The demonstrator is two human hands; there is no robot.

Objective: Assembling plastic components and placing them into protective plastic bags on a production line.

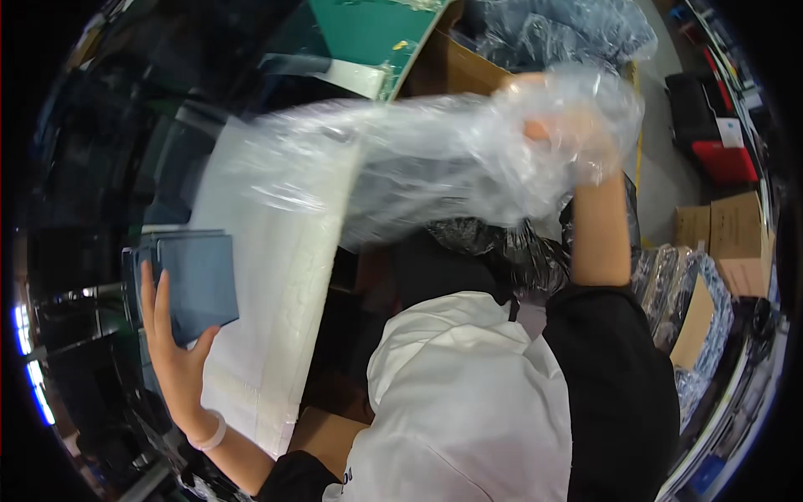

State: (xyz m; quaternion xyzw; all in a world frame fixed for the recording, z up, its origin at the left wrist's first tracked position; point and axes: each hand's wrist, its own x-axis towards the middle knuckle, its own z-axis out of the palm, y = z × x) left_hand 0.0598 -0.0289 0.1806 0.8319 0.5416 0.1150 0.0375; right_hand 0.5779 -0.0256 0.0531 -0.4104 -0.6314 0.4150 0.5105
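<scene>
My right hand (577, 138) is raised at the upper right, closed on a bunched sheet of clear plastic film (435, 159). The film trails leftward across a white foam-like board (259, 335), and motion blurs both hand and film. On the left, my left hand (174, 343) lies with fingers stretched and thumb apart against a small stack of dark, glossy rectangular panels (196, 280). Its thumb is at the stack's lower corner. The panels rest on the left part of the white board.
Beyond the board is a green surface (360, 33). An open cardboard box (473, 67) with crumpled clear plastic (560, 29) stands at the top. Black plastic bags (502, 247) lie beside me. Cardboard boxes (736, 238) and a red-and-black object (719, 142) are at the right.
</scene>
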